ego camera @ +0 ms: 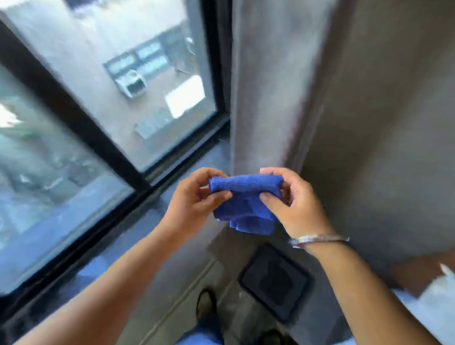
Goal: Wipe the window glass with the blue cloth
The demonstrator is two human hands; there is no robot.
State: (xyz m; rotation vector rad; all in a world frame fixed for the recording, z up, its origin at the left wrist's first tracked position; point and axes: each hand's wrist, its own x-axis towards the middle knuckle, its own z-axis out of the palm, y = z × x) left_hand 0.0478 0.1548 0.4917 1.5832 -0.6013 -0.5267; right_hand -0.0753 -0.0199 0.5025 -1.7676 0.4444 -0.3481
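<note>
Two bare hands hold a folded blue cloth in front of a grey wall corner, beside a dark-framed window.

The large pane of window glass [116, 69] fills the upper left, set in a black metal window frame [66, 111] above a grey sill ledge [144, 220]; a rough grey plaster wall [381, 127] takes up the right. Below, a dark square floor panel [276, 280] lies near a dark shoe [206, 303]. The small blue microfibre cloth [246, 199] hangs in the air clear of the glass, stretched between the hands. The left hand [193, 199] pinches its left end between thumb and fingers, and the right hand [293, 202], with a thin silver bracelet [317, 239] at the wrist, is closed on its right end.
</note>
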